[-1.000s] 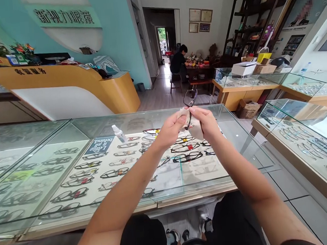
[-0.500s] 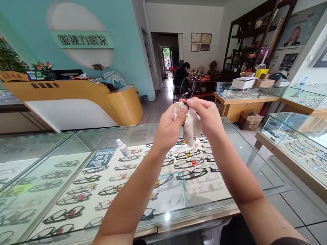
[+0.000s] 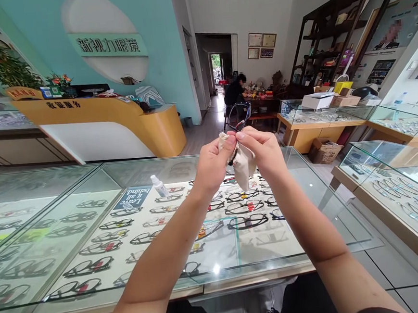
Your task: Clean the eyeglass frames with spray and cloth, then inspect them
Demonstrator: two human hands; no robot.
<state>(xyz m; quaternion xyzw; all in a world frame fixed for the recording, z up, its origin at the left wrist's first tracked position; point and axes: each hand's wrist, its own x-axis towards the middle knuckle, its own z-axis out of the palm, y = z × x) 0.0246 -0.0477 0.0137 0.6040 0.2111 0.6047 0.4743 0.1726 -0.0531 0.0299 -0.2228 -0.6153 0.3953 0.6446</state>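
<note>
A pair of dark-framed glasses [image 3: 239,116] is held up over the display case, one rim pointing up and the lower part partly hidden by fingers and cloth. My left hand [image 3: 214,162] is closed round a cream cloth and the glasses, thumb on top. Pinched at the middle of the frame, the fingers of my right hand [image 3: 262,150] meet the left thumb. The cream cloth [image 3: 243,168] hangs down between both hands.
Below is a glass case [image 3: 217,266] with rows of glasses inside. A white spray bottle [image 3: 160,187] stands at its left part, near a blue card [image 3: 137,197]. A person [image 3: 235,90] sits at a far table. Another case [image 3: 396,190] is at right.
The view has shifted slightly. The glasses have turned a little and tilt differently, and my right fingers have moved closer to my left thumb.
</note>
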